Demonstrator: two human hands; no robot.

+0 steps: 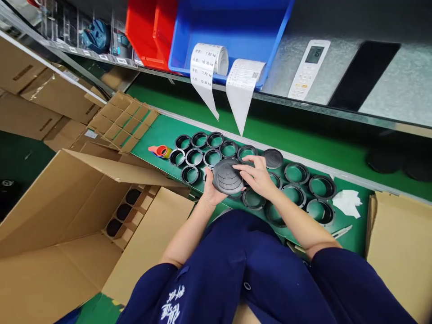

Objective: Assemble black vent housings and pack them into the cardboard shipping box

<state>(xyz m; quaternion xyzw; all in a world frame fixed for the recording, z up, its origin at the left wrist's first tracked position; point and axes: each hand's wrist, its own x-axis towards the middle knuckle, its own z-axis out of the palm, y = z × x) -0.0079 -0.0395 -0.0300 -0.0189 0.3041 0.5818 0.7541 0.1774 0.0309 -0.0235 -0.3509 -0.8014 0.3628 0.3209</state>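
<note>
A round black cap (227, 177) with curved ridges on its face is in my left hand (212, 192), thumb at its near left rim and fingers mostly hidden beneath. My right hand (259, 177) reaches over from the right, its fingers stretched out and the fingertips touching the cap's upper face. Around and behind both hands, several black open rings (194, 157) stand in rows on the green bench (151, 130). Another black round cap (273, 158) lies among the rings, just beyond my right hand.
An open cardboard box (91, 166) at left holds black round pieces between dividers. A cardboard divider grid (126, 118), orange tape dispenser-like item (158, 150), crumpled white paper (347, 202) and utility knife (342, 231) lie on the bench. Label rolls (211, 60) hang from a blue bin (232, 27) overhead.
</note>
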